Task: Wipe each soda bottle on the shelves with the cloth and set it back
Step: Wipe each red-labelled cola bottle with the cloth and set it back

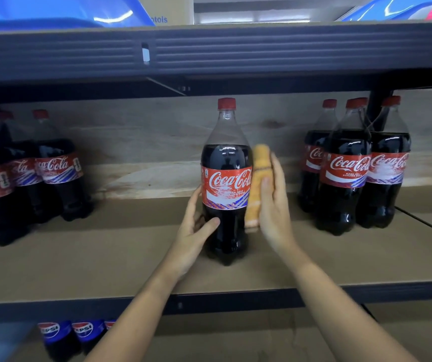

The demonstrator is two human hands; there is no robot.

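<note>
A Coca-Cola bottle (225, 178) with a red cap stands upright on the middle shelf (105, 262), near its centre. My left hand (196, 231) grips the bottle's lower left side, thumb across the front. My right hand (273, 202) holds a folded orange cloth (258, 184) and presses it against the bottle's right side. The cloth covers the side from just above the label down to below it.
Three Coca-Cola bottles (350, 165) stand grouped at the right of the same shelf, and three more (26, 178) at the left. Pepsi bottles (73, 333) show on the shelf below. A dark shelf beam (209, 50) runs overhead, with a plywood back panel behind the bottles.
</note>
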